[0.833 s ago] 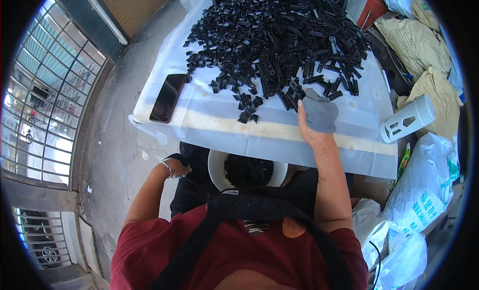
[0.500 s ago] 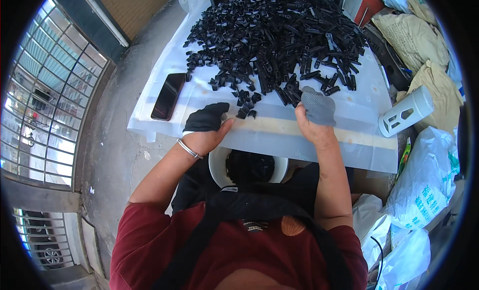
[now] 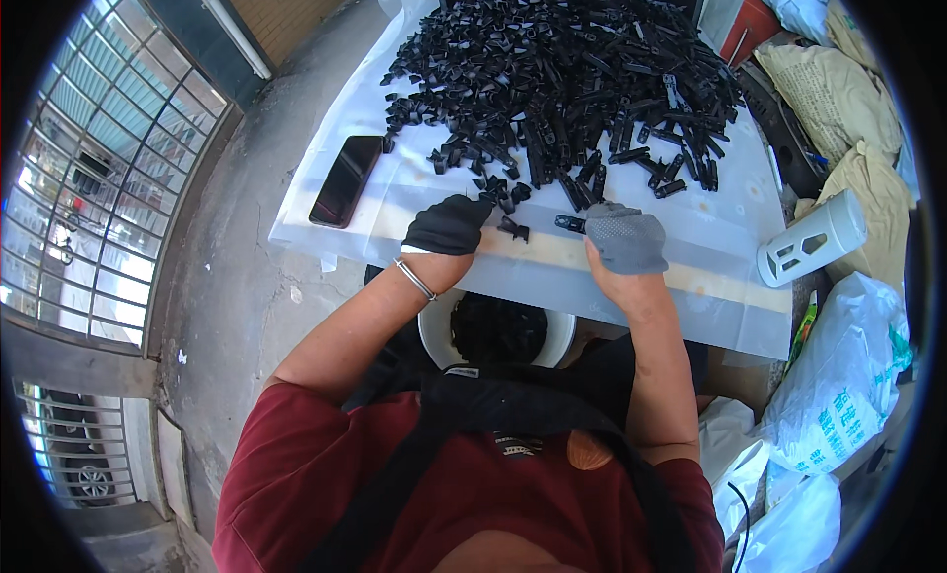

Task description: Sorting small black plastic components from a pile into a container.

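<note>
Across the sheeted table spreads a heap of black plastic parts [image 3: 552,80], small curved ones on the left and long narrow ones on the right. My left hand [image 3: 446,226], in a black glove, has its fingers curled against a few small curved pieces [image 3: 505,191] at the heap's near edge; what they pinch is hidden. A loose curved piece [image 3: 513,228] lies just right of it. My right hand [image 3: 625,240], in a grey dotted glove, is closed on the end of a long black plastic piece [image 3: 569,222], which sticks out to the left.
A phone [image 3: 347,181] lies at the table's left. At the right edge rests a white cylinder with cutouts [image 3: 813,238]. Below the table's front edge, a white bucket [image 3: 430,328] holds black parts. Sacks [image 3: 834,95] and plastic bags [image 3: 838,376] crowd the right side.
My left hand has moved right and forward to the small curved pieces. My right hand has drawn back slightly from the heap, with a long piece now showing in its fingers.
</note>
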{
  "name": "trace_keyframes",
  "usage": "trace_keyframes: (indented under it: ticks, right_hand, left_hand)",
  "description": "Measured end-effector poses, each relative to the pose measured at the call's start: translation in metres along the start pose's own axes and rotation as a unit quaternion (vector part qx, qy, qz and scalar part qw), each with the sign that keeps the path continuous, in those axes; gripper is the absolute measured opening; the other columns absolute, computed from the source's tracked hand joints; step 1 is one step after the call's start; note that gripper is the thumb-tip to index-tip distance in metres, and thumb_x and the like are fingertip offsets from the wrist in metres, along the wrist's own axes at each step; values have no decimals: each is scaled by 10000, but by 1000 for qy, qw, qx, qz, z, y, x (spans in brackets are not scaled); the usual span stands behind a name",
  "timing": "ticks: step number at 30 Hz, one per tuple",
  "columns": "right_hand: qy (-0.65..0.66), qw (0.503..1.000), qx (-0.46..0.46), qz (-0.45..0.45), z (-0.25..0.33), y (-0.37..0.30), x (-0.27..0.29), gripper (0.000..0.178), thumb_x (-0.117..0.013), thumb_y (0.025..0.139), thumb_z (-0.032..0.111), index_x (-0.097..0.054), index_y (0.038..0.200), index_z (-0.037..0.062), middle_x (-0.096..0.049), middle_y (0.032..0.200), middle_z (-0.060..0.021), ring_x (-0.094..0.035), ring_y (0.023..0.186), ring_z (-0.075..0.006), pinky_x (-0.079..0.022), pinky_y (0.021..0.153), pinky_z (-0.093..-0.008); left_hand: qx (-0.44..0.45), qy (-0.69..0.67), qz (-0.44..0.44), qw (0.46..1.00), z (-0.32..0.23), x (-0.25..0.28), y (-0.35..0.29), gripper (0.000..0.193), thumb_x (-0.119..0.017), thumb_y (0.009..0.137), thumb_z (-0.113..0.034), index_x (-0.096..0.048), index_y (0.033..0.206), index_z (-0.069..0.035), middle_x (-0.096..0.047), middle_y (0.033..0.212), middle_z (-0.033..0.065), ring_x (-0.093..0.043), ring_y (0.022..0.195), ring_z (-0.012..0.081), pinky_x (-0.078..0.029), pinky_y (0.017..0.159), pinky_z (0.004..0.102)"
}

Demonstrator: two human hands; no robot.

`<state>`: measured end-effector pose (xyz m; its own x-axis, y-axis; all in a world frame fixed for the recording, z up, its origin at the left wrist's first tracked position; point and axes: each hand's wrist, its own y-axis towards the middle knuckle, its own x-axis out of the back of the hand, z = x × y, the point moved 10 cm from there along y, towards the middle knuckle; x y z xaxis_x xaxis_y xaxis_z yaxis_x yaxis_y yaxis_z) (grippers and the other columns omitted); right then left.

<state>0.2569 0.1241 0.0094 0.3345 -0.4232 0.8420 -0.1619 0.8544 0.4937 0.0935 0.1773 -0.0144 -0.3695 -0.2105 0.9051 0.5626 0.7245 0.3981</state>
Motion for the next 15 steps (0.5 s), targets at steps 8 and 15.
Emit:
trace_keyframes:
  ticks: [8, 15]
  right_hand:
    - [136, 990, -3, -43, 21, -6, -2, 172, -594, 732, 106, -549, 878, 26, -549, 805, -152, -535, 749, -331, -426, 673, -392]
    - [240, 967, -11, 81, 41, -5, -17, 269, -589, 801, 238, -537, 936, 11, -542, 812, -151, -533, 767, -325, -433, 694, -383]
  left_hand:
    - [197, -239, 20, 950, 26, 13, -15, 185, -618, 761, -156, -588, 864, -5, -610, 738, 129, -591, 629, 185, -467, 579, 289]
    - [218, -468, 43, 855, -2, -9, -14, 196, -558, 817, -208, -569, 863, -18, -559, 663, 25, -506, 553, 85, -428, 486, 231]
